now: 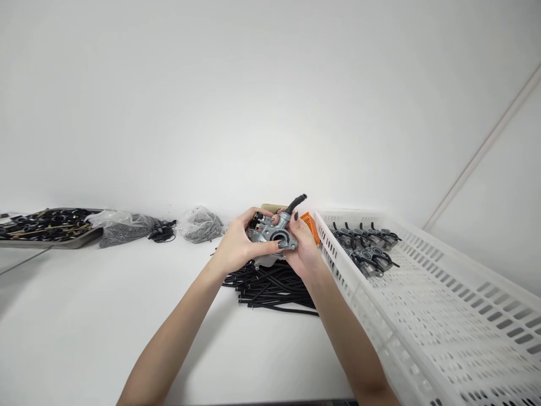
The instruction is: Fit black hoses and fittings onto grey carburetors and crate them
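Note:
Both hands hold a grey metal carburetor (pixel 270 231) up above the table, with a short black rubber tube (pixel 297 202) sticking up from its top toward the right. My left hand (pixel 239 239) is wrapped round its left side, the thumb lying across the front near the round bore. On the other side, my right hand (pixel 303 245) grips it near the base of the tube, and part of its fingers is hidden behind the metal. Below and behind the hands lies a pile of black hoses (pixel 274 287) on the white table.
A white perforated crate (pixel 422 316) at the right holds several carburetors (pixel 367 248). An orange basket (pixel 311 226) stands behind my right hand. Along the wall are a metal tray (pixel 80 241) of black parts, two plastic bags (pixel 127 226) and a black bundle (pixel 162 230).

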Available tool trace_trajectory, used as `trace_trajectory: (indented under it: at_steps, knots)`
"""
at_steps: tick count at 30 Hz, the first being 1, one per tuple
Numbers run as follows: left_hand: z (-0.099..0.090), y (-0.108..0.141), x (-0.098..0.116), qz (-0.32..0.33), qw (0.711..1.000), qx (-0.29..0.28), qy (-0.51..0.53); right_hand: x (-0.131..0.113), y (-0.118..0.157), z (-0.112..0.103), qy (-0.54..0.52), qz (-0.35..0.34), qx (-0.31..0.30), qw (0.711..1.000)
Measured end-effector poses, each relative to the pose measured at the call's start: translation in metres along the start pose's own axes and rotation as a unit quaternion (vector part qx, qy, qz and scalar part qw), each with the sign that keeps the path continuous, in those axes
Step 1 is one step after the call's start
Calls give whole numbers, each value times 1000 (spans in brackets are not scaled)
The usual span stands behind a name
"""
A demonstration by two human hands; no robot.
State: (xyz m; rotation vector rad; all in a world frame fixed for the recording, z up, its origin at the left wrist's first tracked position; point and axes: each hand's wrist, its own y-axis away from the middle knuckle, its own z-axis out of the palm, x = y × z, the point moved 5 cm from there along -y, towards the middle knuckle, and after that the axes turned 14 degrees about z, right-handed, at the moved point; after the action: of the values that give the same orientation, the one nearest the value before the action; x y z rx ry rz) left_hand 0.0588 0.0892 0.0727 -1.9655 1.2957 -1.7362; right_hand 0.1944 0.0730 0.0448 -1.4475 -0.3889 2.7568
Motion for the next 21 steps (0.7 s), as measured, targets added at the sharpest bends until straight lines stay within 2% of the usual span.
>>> trace_trajectory:
  at_steps: [8, 21]
  knots:
    - [0, -2, 3, 5, 1000, 2, 0, -1, 1, 1, -9, 14, -31, 999]
    - [0, -1, 0, 5, 1000, -3, -8, 0, -1, -3, 6, -13, -20, 1000]
